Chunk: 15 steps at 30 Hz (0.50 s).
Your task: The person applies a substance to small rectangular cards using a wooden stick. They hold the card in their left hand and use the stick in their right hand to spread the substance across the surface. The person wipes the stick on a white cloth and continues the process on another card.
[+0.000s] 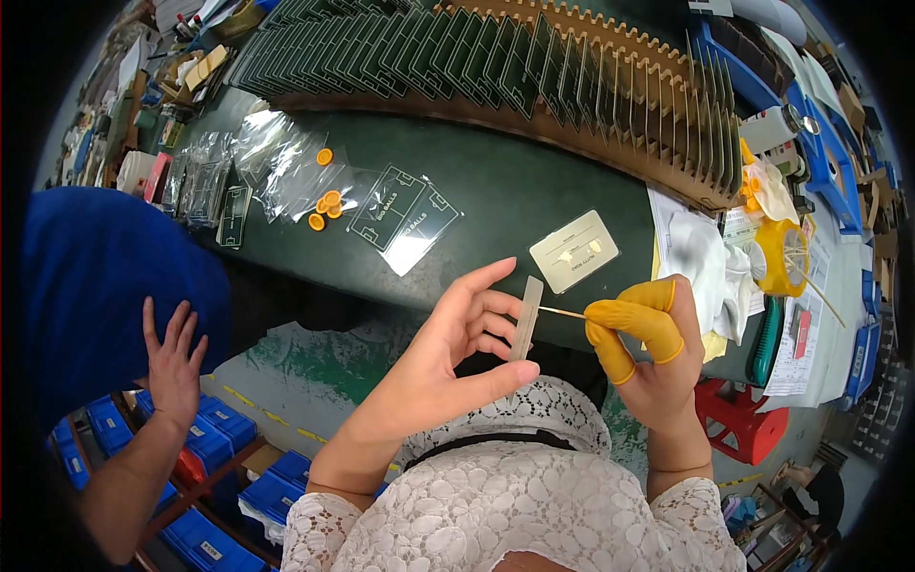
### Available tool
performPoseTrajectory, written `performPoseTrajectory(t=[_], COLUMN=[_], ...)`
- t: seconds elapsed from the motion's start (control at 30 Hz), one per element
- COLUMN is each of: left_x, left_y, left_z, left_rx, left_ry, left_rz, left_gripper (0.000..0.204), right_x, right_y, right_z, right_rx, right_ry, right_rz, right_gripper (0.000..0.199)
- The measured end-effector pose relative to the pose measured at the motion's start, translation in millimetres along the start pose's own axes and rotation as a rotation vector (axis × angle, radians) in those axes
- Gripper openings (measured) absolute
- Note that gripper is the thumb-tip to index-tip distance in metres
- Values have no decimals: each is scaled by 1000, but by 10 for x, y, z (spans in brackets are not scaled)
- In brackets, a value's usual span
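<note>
Bare green table ahead open; slotted rack blocks beyond, white cloth crowds right.

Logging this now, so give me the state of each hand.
Left hand: shut on a clear strip, pinched edge-on.
Right hand: shut on a thin stick, its tip at the strip.

A white lace garment with a floral openwork pattern is worn, its short sleeves ending above the elbows with scalloped edges, and both forearms are left bare. A thin dark band is seen running across the lace at the front. The left hand is uncovered. On the right hand, yellow rubber finger cots are worn over the thumb and fingers.
</note>
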<state>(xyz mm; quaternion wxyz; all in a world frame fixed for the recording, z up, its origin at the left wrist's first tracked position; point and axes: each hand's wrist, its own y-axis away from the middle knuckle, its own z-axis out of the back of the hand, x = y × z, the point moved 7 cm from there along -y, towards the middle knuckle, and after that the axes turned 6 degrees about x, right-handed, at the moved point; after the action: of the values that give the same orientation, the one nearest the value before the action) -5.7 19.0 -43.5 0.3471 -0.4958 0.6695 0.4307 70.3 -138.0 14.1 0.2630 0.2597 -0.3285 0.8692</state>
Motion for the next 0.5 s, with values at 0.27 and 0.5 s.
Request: performPoseTrajectory(t=[0.27,0.5], left_x=[5,14], left_y=[-2,-6], left_z=[0,7], left_rx=[10,11], left_ry=[-3,-14], left_rz=[-1,-6], left_gripper=[81,81], right_x=[-2,4], right_y=[2,14], right_z=[-10,-10], right_rx=[5,14], right_ry=[0,-3], right_rz=[-1,4], right_gripper=[33,32])
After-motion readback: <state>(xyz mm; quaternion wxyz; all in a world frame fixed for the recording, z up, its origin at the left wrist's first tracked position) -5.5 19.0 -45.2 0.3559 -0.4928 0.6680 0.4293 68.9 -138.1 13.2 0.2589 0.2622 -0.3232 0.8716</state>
